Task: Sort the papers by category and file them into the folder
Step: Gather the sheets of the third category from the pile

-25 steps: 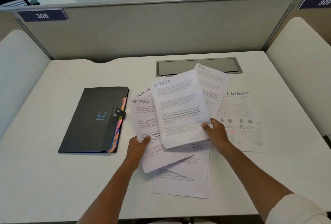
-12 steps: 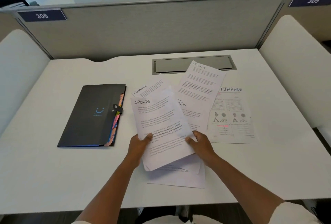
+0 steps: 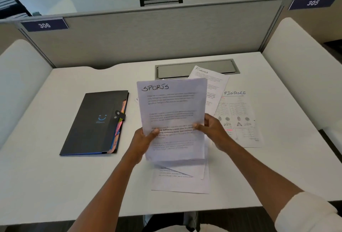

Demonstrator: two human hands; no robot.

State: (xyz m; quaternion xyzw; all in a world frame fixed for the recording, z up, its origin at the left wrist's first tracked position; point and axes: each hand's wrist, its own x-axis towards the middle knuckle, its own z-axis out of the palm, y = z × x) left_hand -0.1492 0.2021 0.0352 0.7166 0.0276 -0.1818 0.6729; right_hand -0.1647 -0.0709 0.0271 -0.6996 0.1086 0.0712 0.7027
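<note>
both hands hold the sports sheets (image 3: 172, 113) up off the white desk (image 3: 46, 185). left hand (image 3: 143, 142) pinches the lower left edge, thumb on the front; right hand (image 3: 212, 129) pinches the right edge. how many sheets are in the stack: can't tell. finance pages (image 3: 238, 118) lie flat to the right, more paper (image 3: 181, 180) underneath. black expanding folder (image 3: 96, 122) lies closed, well left. risk: a loose pinch lets sheets fan or slide, mixing sports back into finance.

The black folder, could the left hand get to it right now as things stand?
Probably not at once: the left hand is gripping the SPORTS papers. The bare table between it and the black folder leaves the way free.
</note>
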